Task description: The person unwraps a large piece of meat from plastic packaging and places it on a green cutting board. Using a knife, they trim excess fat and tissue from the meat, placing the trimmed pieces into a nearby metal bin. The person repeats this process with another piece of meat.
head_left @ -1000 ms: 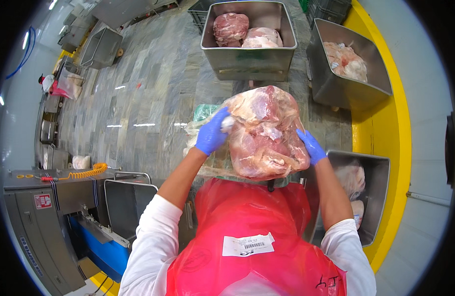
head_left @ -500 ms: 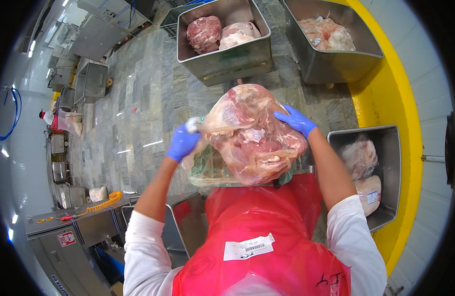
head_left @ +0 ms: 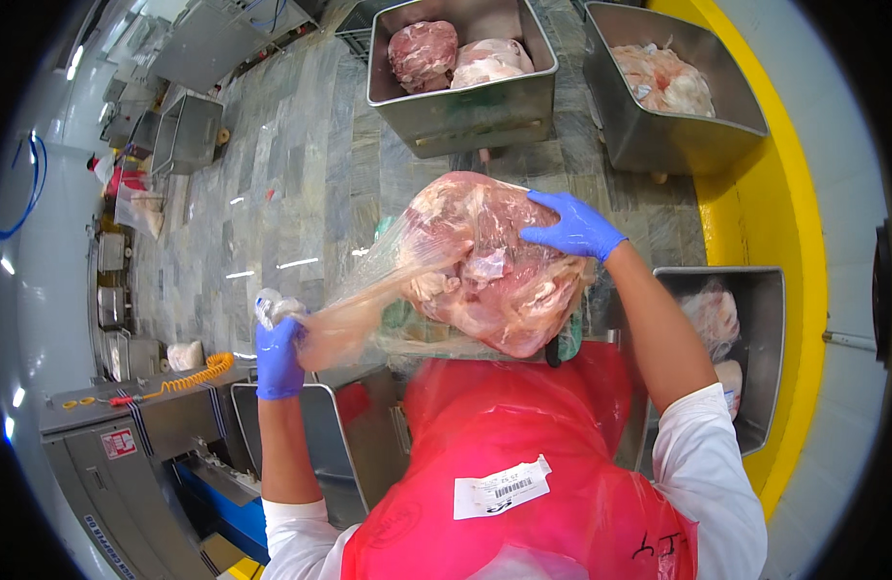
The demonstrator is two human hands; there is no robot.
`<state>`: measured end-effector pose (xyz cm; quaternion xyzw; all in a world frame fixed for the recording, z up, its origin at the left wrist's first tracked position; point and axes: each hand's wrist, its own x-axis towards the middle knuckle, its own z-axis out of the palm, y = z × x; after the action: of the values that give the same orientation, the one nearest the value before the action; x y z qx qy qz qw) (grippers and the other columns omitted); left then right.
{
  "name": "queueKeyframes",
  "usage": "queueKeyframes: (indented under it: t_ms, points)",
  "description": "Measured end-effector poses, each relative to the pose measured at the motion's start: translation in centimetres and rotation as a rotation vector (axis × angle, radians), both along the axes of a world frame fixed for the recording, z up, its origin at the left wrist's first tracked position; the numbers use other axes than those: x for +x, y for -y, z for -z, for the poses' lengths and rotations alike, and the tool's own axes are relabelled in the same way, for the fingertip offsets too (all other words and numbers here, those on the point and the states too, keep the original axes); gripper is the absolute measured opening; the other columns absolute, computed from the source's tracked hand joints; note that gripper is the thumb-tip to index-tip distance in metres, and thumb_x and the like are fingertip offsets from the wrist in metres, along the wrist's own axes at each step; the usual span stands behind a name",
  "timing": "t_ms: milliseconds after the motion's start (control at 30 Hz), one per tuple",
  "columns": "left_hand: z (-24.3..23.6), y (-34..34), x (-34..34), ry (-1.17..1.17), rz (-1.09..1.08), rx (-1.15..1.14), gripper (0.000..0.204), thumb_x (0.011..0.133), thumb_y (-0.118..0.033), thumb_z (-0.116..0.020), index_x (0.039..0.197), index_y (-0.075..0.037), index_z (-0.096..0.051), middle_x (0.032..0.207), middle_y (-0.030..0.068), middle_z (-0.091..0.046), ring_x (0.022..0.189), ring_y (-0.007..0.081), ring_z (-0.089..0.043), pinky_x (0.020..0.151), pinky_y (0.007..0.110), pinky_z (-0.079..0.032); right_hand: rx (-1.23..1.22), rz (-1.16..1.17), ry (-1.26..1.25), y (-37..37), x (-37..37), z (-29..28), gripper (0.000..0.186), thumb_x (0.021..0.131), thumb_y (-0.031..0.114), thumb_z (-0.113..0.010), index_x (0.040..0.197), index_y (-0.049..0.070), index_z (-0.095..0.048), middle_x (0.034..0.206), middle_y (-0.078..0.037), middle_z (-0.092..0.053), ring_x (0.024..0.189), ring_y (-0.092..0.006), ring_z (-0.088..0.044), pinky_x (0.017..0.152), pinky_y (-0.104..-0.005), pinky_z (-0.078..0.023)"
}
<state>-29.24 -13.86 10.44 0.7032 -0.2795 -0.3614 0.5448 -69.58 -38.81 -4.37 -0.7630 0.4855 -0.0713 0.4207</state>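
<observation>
A large block of raw pink meat [head_left: 504, 300] lies in front of my red apron, with clear plastic film partly over it. My left hand [head_left: 279, 358], in a blue glove, is closed on the gathered end of the plastic bag [head_left: 359, 295], which stretches taut from the meat's left side. A white bunched end [head_left: 275, 307] sticks out above that fist. My right hand [head_left: 573, 228], also gloved in blue, lies on the meat's upper right with its fingers outstretched. Green plastic and a dark handle-like piece show at the meat's lower edge; what supports it is mostly hidden.
Ahead stands a metal bin [head_left: 465, 121] with two meat pieces. Another metal bin [head_left: 678, 145] at the far right holds pale meat. Wrapped pieces sit in a bin [head_left: 770, 358] by my right arm. A grey machine [head_left: 127, 464] stands left; a person [head_left: 127, 179] is far off.
My left hand has pulled away left and toward me, drawing the plastic out long. My right hand has shifted onto the top of the meat. The view has moved slightly.
</observation>
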Motion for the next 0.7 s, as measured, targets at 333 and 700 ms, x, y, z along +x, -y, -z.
queueKeyframes:
  t_ms: [333,700]
  points:
    - [-1.0,-2.0,0.7,0.092,0.034,0.053,0.021,0.083,-0.005,-0.06,0.103,-0.006,-0.066,0.092,-0.0004,-0.062,0.082,0.009,-0.056,0.075,0.026,-0.046,-0.248,0.262,0.164,5.2,6.1,3.5,0.049,0.082,0.052,-0.073,0.112,0.014,-0.079,0.124,-0.02,-0.069,0.117,-0.0382,-0.064,0.103,-0.0447,-0.052]
    - [1.9,-4.0,1.7,0.056,0.248,0.184,0.026,0.087,-0.015,-0.066,0.108,-0.001,-0.072,0.098,0.0006,-0.067,0.087,0.0109,-0.06,0.079,0.029,-0.049,-0.926,-0.171,-0.118,-6.6,9.6,0.1,0.077,0.075,0.053,-0.074,0.138,0.013,-0.059,0.136,-0.015,-0.057,0.134,-0.0403,-0.046,0.116,-0.0651,-0.026]
